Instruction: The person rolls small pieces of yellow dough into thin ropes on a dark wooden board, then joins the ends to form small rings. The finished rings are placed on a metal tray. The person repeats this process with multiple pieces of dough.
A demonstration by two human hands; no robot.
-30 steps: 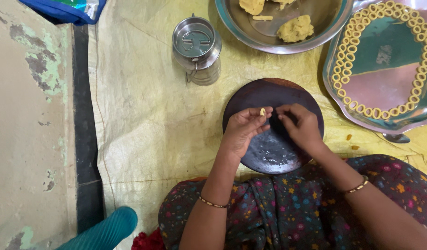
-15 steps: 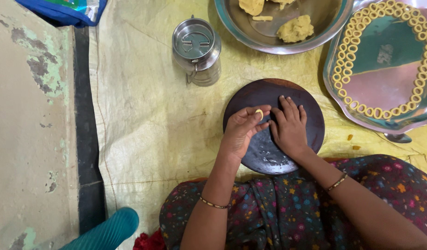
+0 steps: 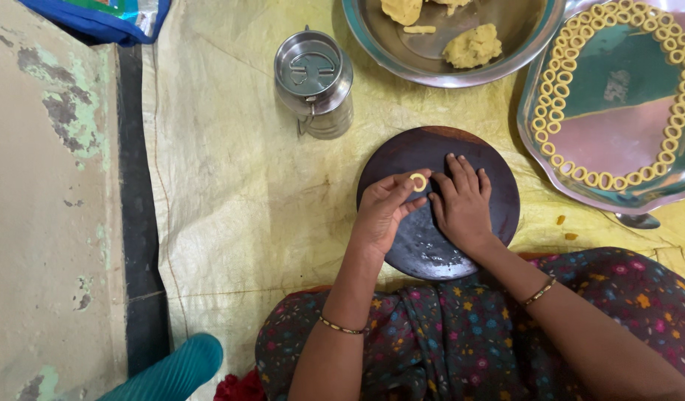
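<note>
The left hand (image 3: 383,212) pinches a small yellow dough ring (image 3: 418,182) in closed fingers over the round dark wooden board (image 3: 498,186). The right hand (image 3: 461,204) lies flat on it, fingers open.

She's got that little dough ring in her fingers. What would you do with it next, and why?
Probably carry it to the steel tray, on the right. The left hand pinches a finished dough ring above the dark round board, the right hand lies flat, and the tray's row of rings looks unfinished.

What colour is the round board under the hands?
Dark brown, nearly black, with a reddish far edge: the round board shows best in the head view.
</note>
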